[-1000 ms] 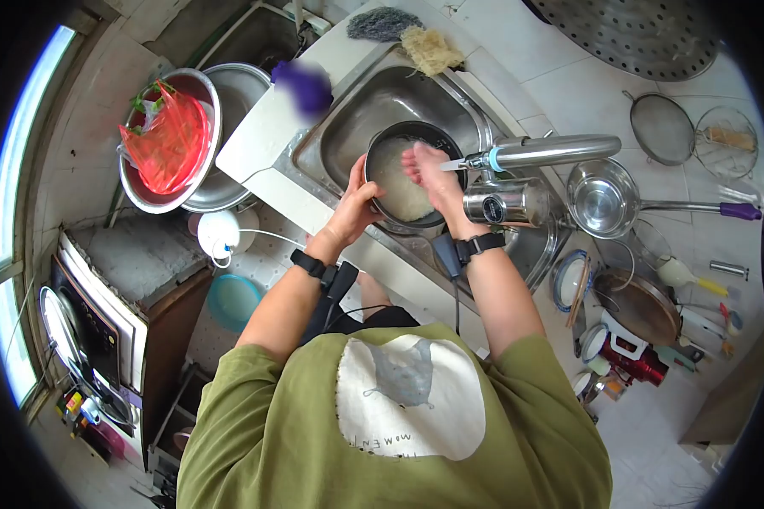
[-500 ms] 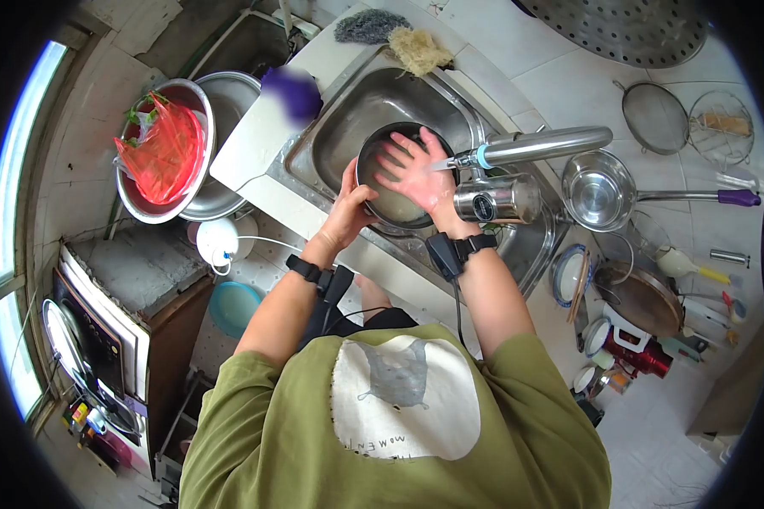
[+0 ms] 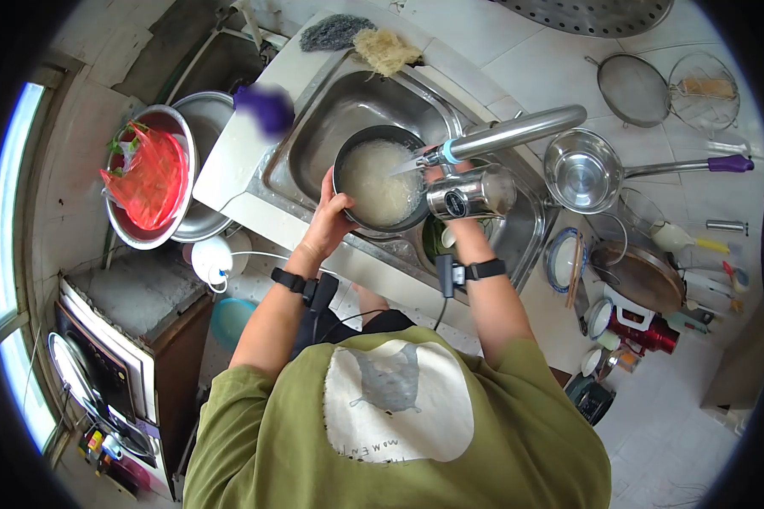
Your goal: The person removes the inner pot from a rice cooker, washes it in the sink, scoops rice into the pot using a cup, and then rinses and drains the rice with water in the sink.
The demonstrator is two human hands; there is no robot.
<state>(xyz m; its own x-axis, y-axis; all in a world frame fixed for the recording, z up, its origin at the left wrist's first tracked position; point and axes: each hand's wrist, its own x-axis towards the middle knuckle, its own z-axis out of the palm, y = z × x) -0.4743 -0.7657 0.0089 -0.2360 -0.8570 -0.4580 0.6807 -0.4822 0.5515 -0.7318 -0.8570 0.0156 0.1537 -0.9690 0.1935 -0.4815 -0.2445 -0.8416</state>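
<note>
My left hand (image 3: 331, 215) grips the near left rim of a dark round pot (image 3: 343, 188), thumb on the edge and fingers against the outside. Cloudy whitish water with pale grains, probably rice (image 3: 373, 188), fills much of it. The pot is inside the steel sink basin (image 3: 314, 144). Water runs into it from the tap (image 3: 518, 134). My right hand (image 3: 434, 174) is beside the pot's right side, largely hidden behind the metal cylinder (image 3: 475, 193) on the tap, so I cannot see how its fingers are set.
A second basin (image 3: 518, 233) lies to the right, with green leaves partly visible beneath the cylinder. A steel saucepan (image 3: 582, 174) is beyond it. Scouring pads (image 3: 385, 51) sit at the sink's back edge. On the left, a bowl (image 3: 187, 199) holds a red plastic bag (image 3: 154, 178).
My right hand has come out of the pot and moved right, behind the cylinder. The water now looks cloudier and stirred. My left hand stays on the rim; the whole view has shifted slightly.
</note>
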